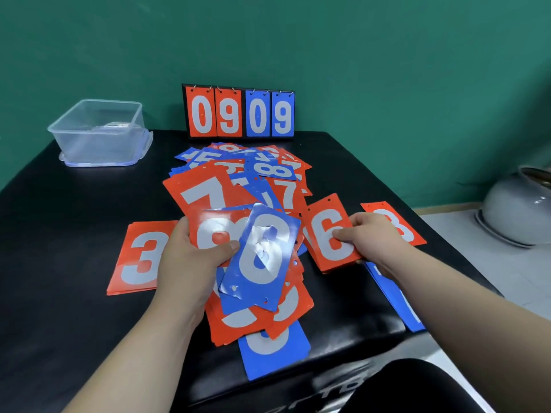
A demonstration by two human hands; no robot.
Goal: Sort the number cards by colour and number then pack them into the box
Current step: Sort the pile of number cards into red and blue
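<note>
Through the head view, my left hand (190, 257) curls its fingers round a handful of cards (208, 231), with the thumb pinning a glare-washed blue card (262, 263) on top. My right hand (372, 236) pinches the red 6 card (331, 234) beside the loose pile (238, 174) in the middle of the counter (59, 234). The clear box (98, 132) sits at the far left corner.

The cards (259, 251) look like thin glossy plastic, catching glare. The box (98, 144) at the far left corner of the table (59, 219) is clear, smooth plastic. The table top is black, leather-like, faintly shiny.
</note>
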